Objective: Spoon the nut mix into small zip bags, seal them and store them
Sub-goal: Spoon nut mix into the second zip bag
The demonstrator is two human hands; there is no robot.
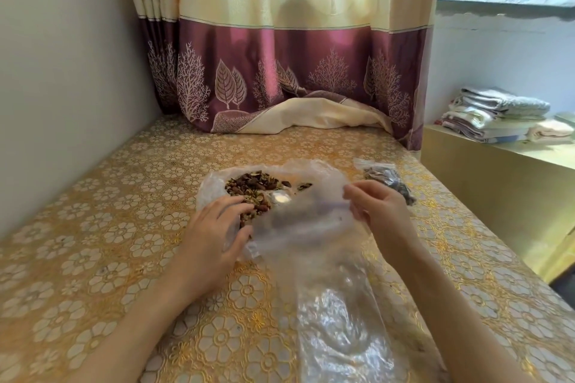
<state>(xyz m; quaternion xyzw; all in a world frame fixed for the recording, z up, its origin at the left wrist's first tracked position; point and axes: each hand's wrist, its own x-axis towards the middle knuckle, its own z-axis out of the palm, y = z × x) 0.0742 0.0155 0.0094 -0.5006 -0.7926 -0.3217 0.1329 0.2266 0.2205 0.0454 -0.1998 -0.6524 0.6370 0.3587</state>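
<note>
A loose heap of nut mix (252,186) lies on an opened clear plastic bag (311,171) in the middle of the table. A metal spoon (281,197) rests in it, with only its bowl showing. Between my hands I hold an empty small zip bag (295,224), which is blurred, just in front of the heap. My left hand (211,236) grips its left edge. My right hand (379,211) pinches its right top corner. A filled zip bag (385,179) lies behind my right hand.
Several empty clear bags (339,329) lie in a pile near the front edge of the table (93,258), which has a yellow flowered cover. A curtain (280,71) hangs at the back, its hem on the table. Folded towels (497,115) sit on a ledge (497,171) to the right.
</note>
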